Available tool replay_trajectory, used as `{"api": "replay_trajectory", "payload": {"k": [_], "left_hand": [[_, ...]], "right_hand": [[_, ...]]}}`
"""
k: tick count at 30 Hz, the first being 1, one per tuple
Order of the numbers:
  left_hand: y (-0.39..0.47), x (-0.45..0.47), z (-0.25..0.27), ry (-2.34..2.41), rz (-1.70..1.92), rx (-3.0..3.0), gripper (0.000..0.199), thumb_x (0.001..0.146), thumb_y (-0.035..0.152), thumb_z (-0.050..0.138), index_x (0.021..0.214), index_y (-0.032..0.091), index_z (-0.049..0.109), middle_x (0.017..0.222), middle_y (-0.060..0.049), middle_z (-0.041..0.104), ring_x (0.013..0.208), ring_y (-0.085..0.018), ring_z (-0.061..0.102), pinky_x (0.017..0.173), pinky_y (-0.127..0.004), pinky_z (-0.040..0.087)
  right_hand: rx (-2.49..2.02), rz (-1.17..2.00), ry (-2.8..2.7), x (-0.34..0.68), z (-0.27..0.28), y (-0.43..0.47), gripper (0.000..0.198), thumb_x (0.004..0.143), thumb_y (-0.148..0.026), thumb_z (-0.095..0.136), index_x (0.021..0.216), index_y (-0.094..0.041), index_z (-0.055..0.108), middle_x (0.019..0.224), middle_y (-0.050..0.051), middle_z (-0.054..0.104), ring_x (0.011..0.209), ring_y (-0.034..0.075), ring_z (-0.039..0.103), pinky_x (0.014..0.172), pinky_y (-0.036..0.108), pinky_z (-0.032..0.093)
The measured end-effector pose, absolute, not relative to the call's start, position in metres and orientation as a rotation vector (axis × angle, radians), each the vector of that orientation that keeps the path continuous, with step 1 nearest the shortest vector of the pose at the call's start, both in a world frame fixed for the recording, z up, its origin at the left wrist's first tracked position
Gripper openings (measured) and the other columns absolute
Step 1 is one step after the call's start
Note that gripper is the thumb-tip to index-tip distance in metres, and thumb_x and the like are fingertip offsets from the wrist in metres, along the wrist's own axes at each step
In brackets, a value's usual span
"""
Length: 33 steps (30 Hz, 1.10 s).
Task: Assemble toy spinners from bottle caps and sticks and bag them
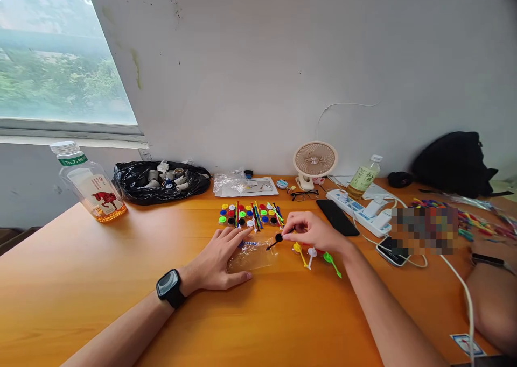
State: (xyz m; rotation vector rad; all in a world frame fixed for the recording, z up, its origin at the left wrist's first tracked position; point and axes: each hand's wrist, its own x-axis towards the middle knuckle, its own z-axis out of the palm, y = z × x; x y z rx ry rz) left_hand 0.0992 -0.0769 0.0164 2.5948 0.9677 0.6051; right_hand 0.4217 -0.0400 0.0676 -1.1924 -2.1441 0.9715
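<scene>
My left hand (218, 259) lies open, fingers spread, on the left part of a clear plastic bag (256, 258) on the table. Pinched between the fingertips of my right hand (314, 231) is a black arrow spinner (278, 238), a round disc with a pointer, held at the bag's right end. Below that hand lie a yellow arrow spinner (298, 248), a white one (312, 254) and a green one (329, 258). Something red behind them is partly hidden by my hand. Beyond the bag, coloured discs (222, 219) and thin arrows (237, 215) are laid in groups.
Along the wall stand a black bag of cardboard tubes (137, 181), a small fan (315, 160) and a drink bottle (364, 177). A power strip (355, 211) and phone (337, 217) lie right. Another person's arm (490, 297) rests at the right; a large bottle (95, 189) stands left.
</scene>
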Motion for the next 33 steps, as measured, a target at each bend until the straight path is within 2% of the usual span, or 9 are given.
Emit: {"api": "replay_trajectory", "payload": {"k": [4,7,12,18,21,23,26,29,33], "left_hand": [[-0.077,0.099,0.016,0.961,0.623,2.602,0.094,0.088,0.058,0.071,0.166,0.029,0.026,0.156,-0.013,0.051,0.131,-0.038,0.050,0.113,-0.056,0.039],[-0.077,0.099,0.015,0.958,0.635,2.605,0.094,0.087,0.057,0.072,0.165,0.029,0.028,0.152,-0.013,0.053,0.131,-0.038,0.050,0.112,-0.055,0.040],[-0.075,0.099,0.014,0.953,0.628,2.613,0.093,0.087,0.054,0.073,0.164,0.029,0.028,0.156,-0.013,0.051,0.131,-0.038,0.050,0.114,-0.056,0.038],[-0.076,0.099,0.015,0.957,0.630,2.607,0.093,0.087,0.052,0.073,0.164,0.029,0.027,0.156,-0.012,0.050,0.133,-0.037,0.049,0.115,-0.056,0.038],[-0.076,0.099,0.014,0.962,0.625,2.610,0.094,0.087,0.053,0.073,0.165,0.030,0.026,0.157,-0.012,0.050,0.134,-0.037,0.049,0.115,-0.056,0.037],[-0.076,0.099,0.013,0.965,0.630,2.609,0.095,0.087,0.054,0.074,0.165,0.030,0.026,0.156,-0.012,0.050,0.134,-0.037,0.049,0.116,-0.056,0.037],[-0.076,0.098,0.014,0.967,0.638,2.601,0.095,0.087,0.053,0.074,0.166,0.031,0.025,0.157,-0.011,0.050,0.135,-0.036,0.048,0.116,-0.056,0.037],[-0.076,0.098,0.014,0.965,0.637,2.603,0.095,0.087,0.052,0.074,0.166,0.031,0.025,0.157,-0.011,0.049,0.136,-0.036,0.048,0.116,-0.056,0.037],[-0.075,0.099,0.014,0.969,0.630,2.607,0.094,0.087,0.053,0.074,0.165,0.030,0.027,0.156,-0.012,0.050,0.136,-0.036,0.048,0.116,-0.056,0.038]], "right_hand": [[-1.187,0.949,-2.133,0.392,0.045,-0.041,0.019,0.083,-0.038,0.081,0.089,-0.020,0.086,0.076,0.001,0.061,0.061,0.012,0.044,0.057,0.028,0.031],[-1.229,0.934,-2.129,0.381,0.034,-0.043,0.018,0.083,-0.034,0.080,0.091,-0.019,0.085,0.073,0.001,0.065,0.062,0.013,0.047,0.057,0.027,0.034],[-1.193,0.825,-2.099,0.375,0.028,-0.045,0.010,0.086,-0.023,0.075,0.089,-0.018,0.082,0.088,0.004,0.069,0.069,0.014,0.058,0.063,0.026,0.043],[-1.155,0.712,-2.214,0.366,0.032,-0.051,0.014,0.094,-0.027,0.072,0.097,-0.024,0.085,0.092,0.003,0.064,0.076,0.015,0.058,0.069,0.028,0.043],[-1.141,0.704,-2.280,0.366,0.035,-0.053,0.021,0.100,-0.029,0.064,0.093,-0.023,0.083,0.091,0.004,0.063,0.079,0.016,0.058,0.071,0.028,0.043],[-1.154,0.714,-2.264,0.369,0.036,-0.052,0.023,0.102,-0.028,0.060,0.097,-0.022,0.082,0.091,0.005,0.065,0.079,0.017,0.059,0.071,0.029,0.044],[-1.195,0.831,-2.161,0.377,0.033,-0.047,0.016,0.096,-0.025,0.064,0.103,-0.020,0.078,0.087,0.004,0.069,0.076,0.017,0.060,0.069,0.028,0.046],[-1.220,0.929,-2.047,0.378,0.028,-0.044,0.008,0.090,-0.026,0.070,0.093,-0.019,0.074,0.080,0.002,0.070,0.074,0.017,0.061,0.067,0.027,0.046],[-1.257,0.810,-2.014,0.361,0.019,-0.048,0.007,0.088,-0.026,0.072,0.086,-0.020,0.072,0.078,0.000,0.072,0.066,0.014,0.056,0.061,0.026,0.041]]}}
